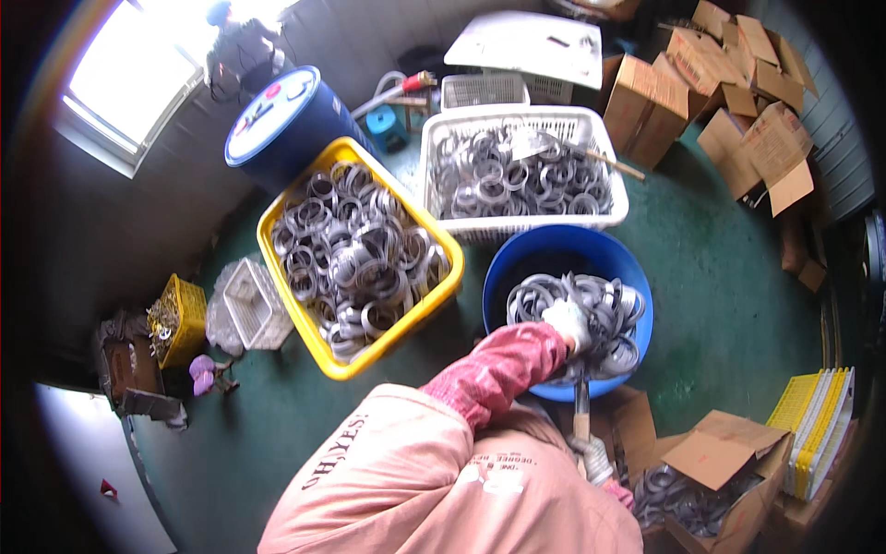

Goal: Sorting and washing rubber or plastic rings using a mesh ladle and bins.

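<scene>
My left hand [568, 325], in a white glove, reaches into a round blue tub [639, 277] and rests against grey rings [614, 309] heaped there. Its fingertips are lost among the rings, so its grip cannot be made out. Lower down, my gloved right hand [593, 459] is closed round the wooden handle of what looks like a shovel [581, 399]. The metal socket of this tool runs up over the tub's near rim, and rings hide its blade. Beside my right hand stands an open cardboard box [738, 522] holding more grey rings.
A yellow bin [346, 369] and a white basket [526, 222], both full of rings, stand beyond the tub. A stick [618, 166] lies across the basket. Blue drum [295, 120] stands far left, cardboard boxes [646, 106] far right. Yellow and white racks [817, 429] lean at right.
</scene>
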{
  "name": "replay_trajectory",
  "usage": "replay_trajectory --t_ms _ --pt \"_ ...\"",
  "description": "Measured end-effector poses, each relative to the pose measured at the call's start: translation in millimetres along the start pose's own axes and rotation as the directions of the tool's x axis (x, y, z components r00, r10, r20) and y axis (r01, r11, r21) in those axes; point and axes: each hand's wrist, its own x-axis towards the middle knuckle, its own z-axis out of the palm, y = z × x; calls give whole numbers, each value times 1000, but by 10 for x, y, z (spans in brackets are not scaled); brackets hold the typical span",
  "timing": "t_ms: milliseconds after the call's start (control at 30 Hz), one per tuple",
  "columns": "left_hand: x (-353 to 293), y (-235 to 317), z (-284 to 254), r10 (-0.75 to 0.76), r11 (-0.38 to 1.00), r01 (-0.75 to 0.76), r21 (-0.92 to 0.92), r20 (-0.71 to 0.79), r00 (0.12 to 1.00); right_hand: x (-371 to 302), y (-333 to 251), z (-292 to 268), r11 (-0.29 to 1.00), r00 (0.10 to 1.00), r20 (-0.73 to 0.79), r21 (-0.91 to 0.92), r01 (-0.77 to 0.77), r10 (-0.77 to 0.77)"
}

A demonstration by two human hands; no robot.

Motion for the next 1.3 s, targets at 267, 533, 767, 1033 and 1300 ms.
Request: replay_trajectory --t_ms 267,533,767,1033,1300 --pt "24 -74 138 -95 994 95 49 -12 995 5 155 1 996 997 -22 62 -66 67" --pt "298 -49 278 44 999 -43 12 -46 998 117 -11 -89 999 1000 10 35 -24 24" --pt "632 163 351 67 993 -68 98 15 998 434 -89 -381 988 996 -12 123 -90 92" --pt "662 274 384 99 990 -105 90 75 992 340 -108 -368 982 997 3 175 -76 77" --pt "672 294 427 75 991 -86 103 109 991 304 -73 -334 975 997 -28 214 -63 71"
